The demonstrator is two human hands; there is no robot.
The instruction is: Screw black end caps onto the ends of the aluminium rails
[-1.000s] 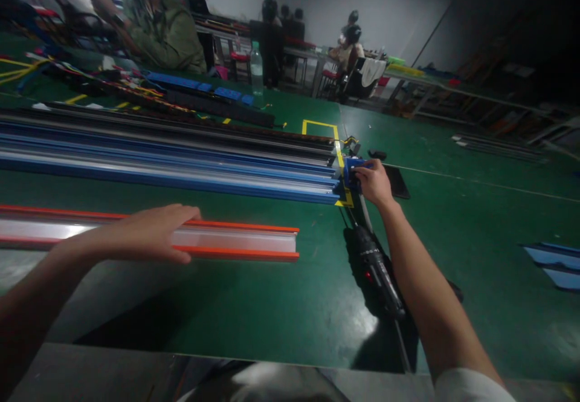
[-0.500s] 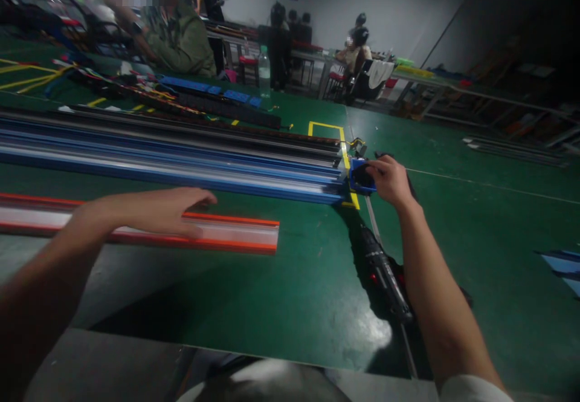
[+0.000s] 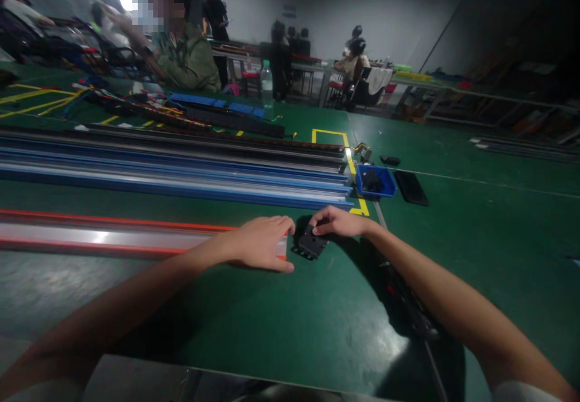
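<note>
A long rail with orange edges and a silvery channel (image 3: 104, 237) lies along the near side of the green table. My left hand (image 3: 258, 242) grips its right end from above, fingers at the far edge and thumb at the near edge. Just beyond that end, my right hand (image 3: 339, 220) pinches a flat black plastic end piece (image 3: 312, 245) with small tabs along its lower side. A narrow gap separates the piece from the rail. Under my right forearm lies a dark power screwdriver (image 3: 410, 308), partly hidden.
Several blue rails (image 3: 181, 175) lie behind the orange one. A blue bin (image 3: 387, 189) holds black parts, with a black phone-like slab (image 3: 411, 187) beside it. Farther back are wiring bundles (image 3: 149, 107), a bottle (image 3: 266, 84) and a seated person (image 3: 193, 60).
My right hand has come from the blue bin toward the rail's end, bringing a black end piece. My left hand has slid right along the orange rail to its end.
</note>
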